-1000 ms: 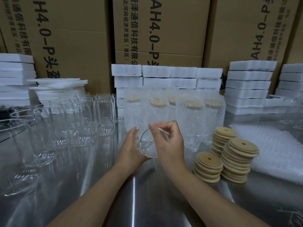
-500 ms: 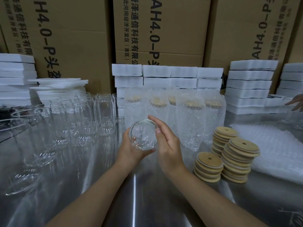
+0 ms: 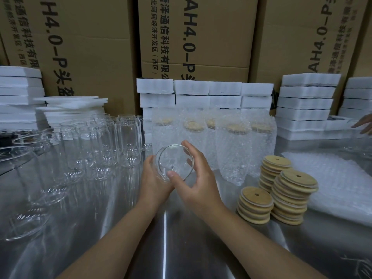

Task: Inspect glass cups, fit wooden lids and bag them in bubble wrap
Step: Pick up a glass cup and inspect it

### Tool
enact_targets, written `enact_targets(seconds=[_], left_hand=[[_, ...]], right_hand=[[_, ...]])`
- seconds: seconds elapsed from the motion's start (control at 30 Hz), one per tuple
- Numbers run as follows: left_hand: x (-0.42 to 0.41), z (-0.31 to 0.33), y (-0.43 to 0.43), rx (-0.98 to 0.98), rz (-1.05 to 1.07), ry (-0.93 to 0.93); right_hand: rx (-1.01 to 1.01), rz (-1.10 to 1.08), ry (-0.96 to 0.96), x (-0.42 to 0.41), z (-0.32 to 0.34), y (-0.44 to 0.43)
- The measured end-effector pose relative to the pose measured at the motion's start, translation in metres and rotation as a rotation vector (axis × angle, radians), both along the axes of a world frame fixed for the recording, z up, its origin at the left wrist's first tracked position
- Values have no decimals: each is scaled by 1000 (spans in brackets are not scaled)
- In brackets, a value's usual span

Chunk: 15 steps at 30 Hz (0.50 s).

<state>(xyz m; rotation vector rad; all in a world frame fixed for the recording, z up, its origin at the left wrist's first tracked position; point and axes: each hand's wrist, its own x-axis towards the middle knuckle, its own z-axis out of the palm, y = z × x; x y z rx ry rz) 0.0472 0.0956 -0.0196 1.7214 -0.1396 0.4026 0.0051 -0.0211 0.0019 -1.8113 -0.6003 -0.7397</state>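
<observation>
Clear glass cup (image 3: 174, 162) being held tipped between left hand (image 3: 155, 178) and right hand (image 3: 199, 178), one round end facing the camera, empty cups (image 3: 112, 146) standing at left, wooden lids (image 3: 289, 190) sitting in three stacks at right, bubble-wrapped lidded cups (image 3: 221, 141) standing behind, bubble wrap bags (image 3: 332, 178) lying far right

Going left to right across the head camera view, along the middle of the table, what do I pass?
Empty glass cups → left hand → held glass cup → right hand → stacks of wooden lids → bubble wrap sheets.
</observation>
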Motion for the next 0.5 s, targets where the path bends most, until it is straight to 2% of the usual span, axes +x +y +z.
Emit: enact_targets(seconds=[0.1, 0.23, 0.4, 0.5], left_hand=[[1, 2, 0, -42, -14, -88], [4, 2, 2, 109, 89, -215], [5, 0, 2, 224, 168, -235], [2, 1, 1, 203, 123, -256]], right_hand=[[-5, -8, 17, -3, 0, 2], [32, -7, 36, -3, -1, 4], [111, -28, 100, 0, -2, 4], [127, -47, 98, 0, -2, 4]])
